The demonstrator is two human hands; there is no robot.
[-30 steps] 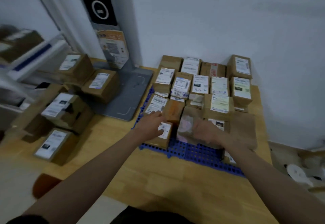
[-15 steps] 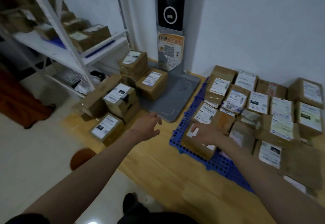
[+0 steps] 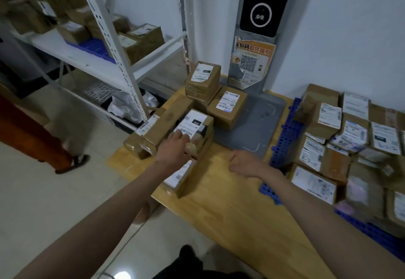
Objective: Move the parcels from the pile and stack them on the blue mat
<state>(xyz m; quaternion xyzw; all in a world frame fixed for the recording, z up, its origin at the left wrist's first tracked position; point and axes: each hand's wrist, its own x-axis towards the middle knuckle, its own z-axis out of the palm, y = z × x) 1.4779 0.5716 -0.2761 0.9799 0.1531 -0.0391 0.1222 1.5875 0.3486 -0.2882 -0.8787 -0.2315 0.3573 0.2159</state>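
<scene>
Step in hand, as I judge it: reach for the next parcel from the pile. Left hand [image 3: 175,147] lies on the top box [image 3: 192,125] at the near side of the pile [image 3: 186,114], fingers extended over its white label and thumb down its near face. Contact yes, but no closed grasp visible. Right hand [image 3: 243,163] hangs over the wooden platform [image 3: 230,213], between the pile and the blue mat [image 3: 285,138]; fingers loosely curled, holding nothing.

Location of task items: pile sits left on the platform, 3 more boxes behind the touched one toward the far wall, 1 flatter box [image 3: 182,178] under the left wrist. Stacked parcels [image 3: 341,138] cover most of the mat at right; only its left edge and near corner show blue.

Next move, probably: close the left fingers over the box edges, bring the right hand across to support the right side, lift straight up, carry right.

Edges and room:
- Box below is offset, so the top box may drag on it.
- Shelf upright [image 3: 114,48] stands left of the pile; keep the elbow in.
- Grey scanner base [image 3: 252,125] lies between pile and mat; the path over it is low and open.
- Little bare mat left; placement likely goes on top of existing parcels.
</scene>
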